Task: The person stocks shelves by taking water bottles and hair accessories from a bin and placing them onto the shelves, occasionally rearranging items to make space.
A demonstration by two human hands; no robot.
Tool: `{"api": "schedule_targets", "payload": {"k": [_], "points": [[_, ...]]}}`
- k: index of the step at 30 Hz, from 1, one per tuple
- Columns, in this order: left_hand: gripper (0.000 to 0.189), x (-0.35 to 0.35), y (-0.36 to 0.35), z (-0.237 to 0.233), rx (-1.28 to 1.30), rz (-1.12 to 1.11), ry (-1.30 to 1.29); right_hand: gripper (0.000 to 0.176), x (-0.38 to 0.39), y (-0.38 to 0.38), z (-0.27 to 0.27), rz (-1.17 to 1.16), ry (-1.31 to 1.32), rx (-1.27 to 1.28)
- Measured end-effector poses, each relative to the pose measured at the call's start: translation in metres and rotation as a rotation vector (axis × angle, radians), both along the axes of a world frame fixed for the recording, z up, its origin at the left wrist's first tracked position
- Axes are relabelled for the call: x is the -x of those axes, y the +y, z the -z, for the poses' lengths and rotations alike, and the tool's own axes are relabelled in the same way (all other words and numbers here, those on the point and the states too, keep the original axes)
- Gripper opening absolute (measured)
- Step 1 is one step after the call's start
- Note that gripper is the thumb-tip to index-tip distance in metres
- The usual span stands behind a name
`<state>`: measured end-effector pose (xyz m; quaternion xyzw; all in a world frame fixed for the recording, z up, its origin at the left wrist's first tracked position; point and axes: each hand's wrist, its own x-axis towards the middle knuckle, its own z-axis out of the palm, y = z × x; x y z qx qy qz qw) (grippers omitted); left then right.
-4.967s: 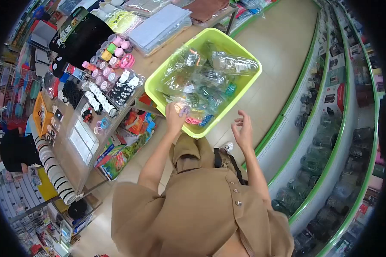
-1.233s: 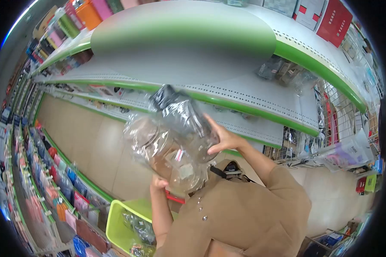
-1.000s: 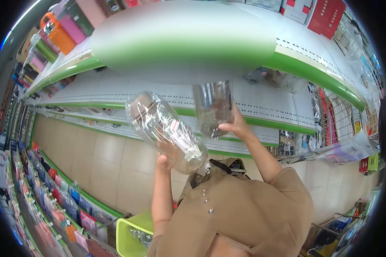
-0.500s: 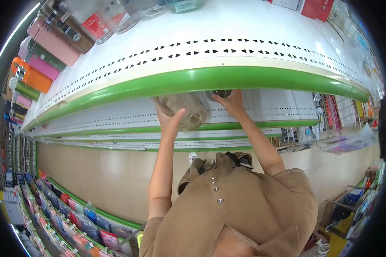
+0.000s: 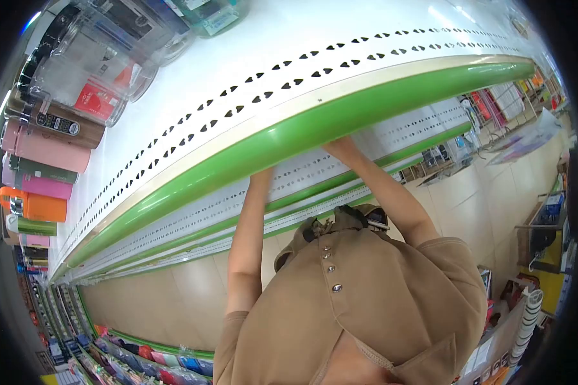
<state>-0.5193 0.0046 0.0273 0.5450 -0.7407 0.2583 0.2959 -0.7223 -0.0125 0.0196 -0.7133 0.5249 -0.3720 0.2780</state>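
Both my hands reach in under the green front edge (image 5: 302,131) of the upper white shelf. Of my left hand (image 5: 262,174) only the part near the wrist shows; its fingers are hidden behind that edge. My right hand (image 5: 344,149) sits further right, its back partly visible and its fingers covered by the same edge. Whatever either hand holds there is out of sight. Just below them runs a lower white shelf (image 5: 302,165) with rows of heart-shaped holes.
On the upper shelf's left stand clear jars (image 5: 106,80), a blue-green clear container (image 5: 215,16), a brown bottle (image 5: 70,125), a pink bottle (image 5: 48,149) and an orange bottle (image 5: 42,206). A wire rack (image 5: 504,119) with goods stands at the right. Tiled floor (image 5: 180,289) lies below.
The view has turned and moved closer to the shelf. Both hands have gone deeper under the upper shelf; the clear jar in my left hand and the dark object at my right are now hidden.
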Motion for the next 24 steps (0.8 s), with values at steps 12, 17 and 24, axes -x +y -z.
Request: {"api": "schedule_targets", "payload": {"k": [12,17,24], "points": [[0.039,-0.017,-0.03,-0.034,-0.885,0.024,0.486,0.059,-0.004,-0.019,0.0,0.078,0.173,0.351],[0.04,-0.012,0.0,-0.011,-0.496,0.153,0.619,0.063,-0.006,-0.017,0.003,0.127,0.191,0.295],[0.047,-0.02,-0.021,-0.011,-0.43,0.122,0.355,0.066,0.002,-0.022,0.008,0.064,0.34,0.106]]}}
